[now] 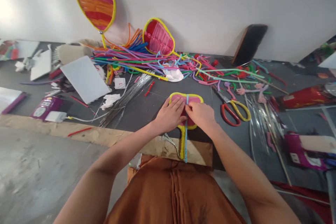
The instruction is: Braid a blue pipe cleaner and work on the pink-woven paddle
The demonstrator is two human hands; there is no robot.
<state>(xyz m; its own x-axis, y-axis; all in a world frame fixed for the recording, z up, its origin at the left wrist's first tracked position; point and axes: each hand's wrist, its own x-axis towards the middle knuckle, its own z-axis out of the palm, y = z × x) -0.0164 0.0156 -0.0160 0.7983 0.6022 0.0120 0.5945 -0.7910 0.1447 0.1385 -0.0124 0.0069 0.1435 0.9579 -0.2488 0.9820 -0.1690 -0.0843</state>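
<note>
A small pink hand fan [193, 123] with a fuzzy yellow rim and handle lies on the dark table in front of me. Down its middle runs a light blue pipe cleaner [186, 143], reaching past the end of the handle. My left hand [170, 114] rests flat on the fan's left side, fingers stretched toward the blue strip. On the right side, my right hand [201, 113] has its fingers curled in a pinch at the pipe cleaner; the fingertips are partly hidden. A silvery tassel [169, 140] hangs by the handle.
Scissors [235, 110] with red and yellow handles lie to the right. Pipe cleaners [136, 57] are heaped behind, with a larger striped fan [93, 1] and a red-pink fan [159, 36] against the wall. A phone [249, 44] leans there; a red can [307, 96] lies far right.
</note>
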